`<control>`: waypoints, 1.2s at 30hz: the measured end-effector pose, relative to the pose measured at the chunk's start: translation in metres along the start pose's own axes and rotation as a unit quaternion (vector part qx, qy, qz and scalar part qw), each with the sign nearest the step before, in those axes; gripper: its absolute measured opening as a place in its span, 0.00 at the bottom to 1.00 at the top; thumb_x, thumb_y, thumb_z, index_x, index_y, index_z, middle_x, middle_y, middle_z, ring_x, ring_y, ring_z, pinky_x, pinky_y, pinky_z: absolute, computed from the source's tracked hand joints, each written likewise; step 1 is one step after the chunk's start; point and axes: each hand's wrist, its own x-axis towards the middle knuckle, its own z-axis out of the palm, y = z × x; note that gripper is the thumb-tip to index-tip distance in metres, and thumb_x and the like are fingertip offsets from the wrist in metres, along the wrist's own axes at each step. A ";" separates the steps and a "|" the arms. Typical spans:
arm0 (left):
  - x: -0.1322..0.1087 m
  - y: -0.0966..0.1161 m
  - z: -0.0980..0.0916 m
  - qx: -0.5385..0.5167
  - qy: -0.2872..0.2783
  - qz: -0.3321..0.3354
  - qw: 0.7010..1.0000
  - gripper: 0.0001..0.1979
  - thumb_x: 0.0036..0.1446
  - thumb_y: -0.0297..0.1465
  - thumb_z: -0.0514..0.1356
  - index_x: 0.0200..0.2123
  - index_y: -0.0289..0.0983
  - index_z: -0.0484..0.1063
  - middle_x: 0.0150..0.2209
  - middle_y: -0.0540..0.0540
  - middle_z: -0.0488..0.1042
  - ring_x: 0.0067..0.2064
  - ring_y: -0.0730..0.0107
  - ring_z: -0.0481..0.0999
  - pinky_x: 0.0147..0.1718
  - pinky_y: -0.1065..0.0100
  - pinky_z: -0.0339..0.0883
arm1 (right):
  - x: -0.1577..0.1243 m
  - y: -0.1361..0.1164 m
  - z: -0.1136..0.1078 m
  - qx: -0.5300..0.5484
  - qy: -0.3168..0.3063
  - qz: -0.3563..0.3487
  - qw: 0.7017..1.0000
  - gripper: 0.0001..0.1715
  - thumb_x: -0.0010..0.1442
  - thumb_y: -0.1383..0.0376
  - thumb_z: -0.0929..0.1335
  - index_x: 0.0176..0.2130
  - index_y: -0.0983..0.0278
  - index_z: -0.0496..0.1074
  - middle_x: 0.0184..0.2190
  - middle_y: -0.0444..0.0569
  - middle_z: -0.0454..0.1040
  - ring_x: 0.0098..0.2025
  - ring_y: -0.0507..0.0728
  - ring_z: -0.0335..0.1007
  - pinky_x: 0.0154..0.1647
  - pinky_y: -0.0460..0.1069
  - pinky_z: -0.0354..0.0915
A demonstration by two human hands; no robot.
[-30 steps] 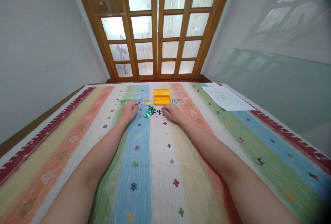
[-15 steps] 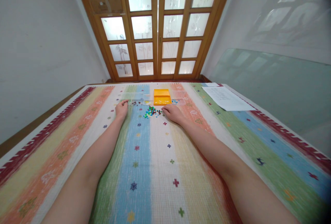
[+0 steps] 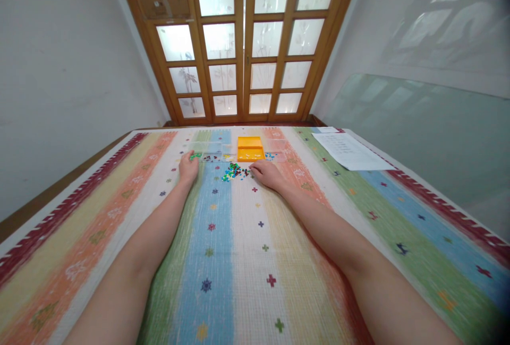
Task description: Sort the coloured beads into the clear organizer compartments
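Note:
My left hand (image 3: 188, 166) is at the left end of a row of clear plastic boxes, beside small green pieces (image 3: 196, 156) in the leftmost one. Its thumb and fingers look slightly apart. My right hand (image 3: 266, 172) rests on the cloth at the right edge of a loose pile of small pieces (image 3: 231, 172), mostly green and blue with some dark red and pale ones. Its fingertips are pressed together by the dark red pieces (image 3: 246, 172); whatever they grip is too small to make out.
An open yellow case (image 3: 251, 155) stands among the clear boxes. Dark pieces (image 3: 210, 158), yellow pieces (image 3: 227, 157) and blue pieces (image 3: 271, 156) lie in separate boxes. Printed paper (image 3: 350, 151) is at the far right of the striped tablecloth (image 3: 247, 260).
My left hand has drawn back slightly to the left and its fingers have parted, so the green pieces in the leftmost box now show. My right hand stays by the pile.

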 end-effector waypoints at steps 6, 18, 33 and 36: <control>-0.008 0.012 0.002 0.016 -0.015 0.042 0.999 0.20 0.62 0.29 0.56 0.55 0.36 0.77 0.54 0.38 0.76 0.51 0.57 0.78 0.58 0.55 0.69 | 0.001 -0.012 0.002 -0.023 -0.013 -0.103 0.994 0.15 0.72 0.64 0.65 0.45 0.62 0.82 0.45 0.56 0.81 0.51 0.61 0.72 0.58 0.55 0.61; -0.028 0.039 0.005 0.035 -0.121 0.203 0.971 0.16 0.66 0.30 0.55 0.51 0.40 0.80 0.55 0.42 0.76 0.51 0.61 0.77 0.55 0.59 0.71 | -0.002 -0.033 0.011 0.032 -0.051 -0.228 0.972 0.21 0.75 0.64 0.62 0.60 0.57 0.77 0.62 0.51 0.75 0.68 0.60 0.64 0.70 0.60 0.57; -0.039 0.051 0.008 0.065 -0.187 0.261 0.945 0.16 0.67 0.31 0.55 0.51 0.42 0.81 0.56 0.45 0.76 0.54 0.62 0.77 0.57 0.59 0.71 | 0.001 -0.021 0.020 0.001 -0.049 -0.225 0.973 0.24 0.75 0.67 0.60 0.65 0.60 0.72 0.65 0.53 0.71 0.70 0.60 0.62 0.70 0.60 0.57; -0.039 0.051 0.009 0.071 -0.190 0.264 0.943 0.16 0.67 0.31 0.55 0.51 0.43 0.81 0.56 0.45 0.76 0.54 0.62 0.77 0.57 0.60 0.72 | 0.001 -0.017 0.023 0.007 -0.028 -0.228 0.973 0.24 0.76 0.67 0.60 0.65 0.61 0.71 0.65 0.54 0.71 0.69 0.60 0.63 0.70 0.60 0.59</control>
